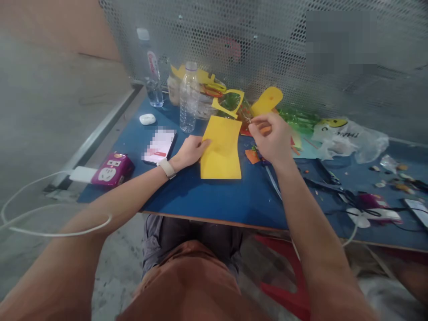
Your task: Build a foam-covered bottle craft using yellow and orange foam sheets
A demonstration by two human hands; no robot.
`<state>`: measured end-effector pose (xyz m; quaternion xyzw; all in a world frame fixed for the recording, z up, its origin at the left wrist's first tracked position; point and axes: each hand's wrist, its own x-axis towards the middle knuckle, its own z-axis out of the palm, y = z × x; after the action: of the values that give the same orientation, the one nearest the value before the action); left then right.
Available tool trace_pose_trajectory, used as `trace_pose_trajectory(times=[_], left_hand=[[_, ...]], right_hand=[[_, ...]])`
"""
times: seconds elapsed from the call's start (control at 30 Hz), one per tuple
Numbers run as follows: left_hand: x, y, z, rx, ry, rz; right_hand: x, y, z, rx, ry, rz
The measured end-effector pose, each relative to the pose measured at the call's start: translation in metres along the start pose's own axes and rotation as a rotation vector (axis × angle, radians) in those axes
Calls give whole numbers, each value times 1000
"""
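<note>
A yellow sheet (pixel 220 154), perhaps paper or foam, is gripped at its left edge by my left hand (pixel 190 151), thumb on top. Its right side curves inward. My right hand (pixel 272 136) is raised to the right of the sheet, thumb and forefinger pinched together; what they hold, if anything, I cannot make out. Just behind the sheet stands a yellow cut-out frame (pixel 239 103) with an open middle. Beyond my right hand leans a rounded yellow piece (pixel 267 100). A small orange scrap (pixel 252 156) lies by my right wrist.
A clear bottle (pixel 188 104), a second water bottle (pixel 154 89), a white case (pixel 147 119), a phone (pixel 159 145) and a purple power socket (pixel 113 169) stand or lie left. Right are a plastic bag (pixel 354 138), cables and scraps. A perforated metal panel (pixel 267 49) borders the back.
</note>
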<state>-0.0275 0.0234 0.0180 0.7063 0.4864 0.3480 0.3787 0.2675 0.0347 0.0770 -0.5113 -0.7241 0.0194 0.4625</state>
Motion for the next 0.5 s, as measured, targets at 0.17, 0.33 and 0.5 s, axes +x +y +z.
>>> trace_pose_trajectory(times=[0.17, 0.33, 0.5], left_hand=[[4, -4, -1, 238, 8, 48], [1, 7, -4, 574, -33, 1], [-3, 16, -2, 707, -97, -42]], right_hand=[[69, 9, 46, -136, -174, -43], [145, 14, 107, -155, -290, -31], [194, 5, 148, -198, -455, -12]])
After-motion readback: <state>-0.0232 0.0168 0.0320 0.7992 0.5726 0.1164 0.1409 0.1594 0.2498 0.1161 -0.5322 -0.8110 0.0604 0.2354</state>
